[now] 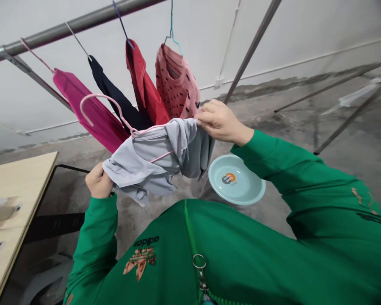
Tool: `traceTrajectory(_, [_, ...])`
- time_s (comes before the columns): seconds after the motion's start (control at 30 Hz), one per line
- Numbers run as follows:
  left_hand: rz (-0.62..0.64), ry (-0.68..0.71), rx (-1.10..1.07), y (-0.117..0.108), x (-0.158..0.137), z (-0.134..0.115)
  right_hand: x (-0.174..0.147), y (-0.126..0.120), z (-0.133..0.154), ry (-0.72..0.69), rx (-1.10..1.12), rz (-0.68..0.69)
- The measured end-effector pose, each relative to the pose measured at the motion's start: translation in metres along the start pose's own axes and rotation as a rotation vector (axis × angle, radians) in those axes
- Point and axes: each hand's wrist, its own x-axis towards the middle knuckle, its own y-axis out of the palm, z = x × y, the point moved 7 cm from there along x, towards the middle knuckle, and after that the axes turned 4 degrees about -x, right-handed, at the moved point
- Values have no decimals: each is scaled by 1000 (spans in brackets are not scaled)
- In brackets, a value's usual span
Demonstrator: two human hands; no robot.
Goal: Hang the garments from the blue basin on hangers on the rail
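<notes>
A light grey shirt (139, 163) is stretched between my two hands, with a pink hanger (114, 101) partly inside it. The hanger's hook sticks up free of the rail, and its lower bar shows through the neck opening. My left hand (99, 181) is closed on the shirt's left shoulder side. My right hand (220, 122) pinches the shirt's other shoulder, its fingertips pressed together on the cloth. The shirt's lower part hangs down and is partly hidden behind its own folds.
A metal rail (92, 21) holds a magenta garment (82, 106), a dark navy garment (114, 91), a red garment (146, 84) and a pink patterned top (178, 84) on hangers. A pale blue basin (254, 186) stands on the floor. A wooden table (22, 182) is at left.
</notes>
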Motion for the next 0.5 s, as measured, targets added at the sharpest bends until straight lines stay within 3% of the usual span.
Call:
traceTrajectory(0.17, [34, 57, 41, 8, -1, -16, 4, 6, 3, 95, 86, -29])
traceTrajectory(0.33, [118, 160, 132, 21, -7, -34, 14, 12, 8, 112, 216, 50])
traceTrajectory(0.4, [155, 227, 178, 25, -13, -41, 19, 17, 3, 163, 247, 157])
traceTrajectory(0.5, [218, 356, 254, 34, -25, -54, 16, 44, -7, 232, 222, 390])
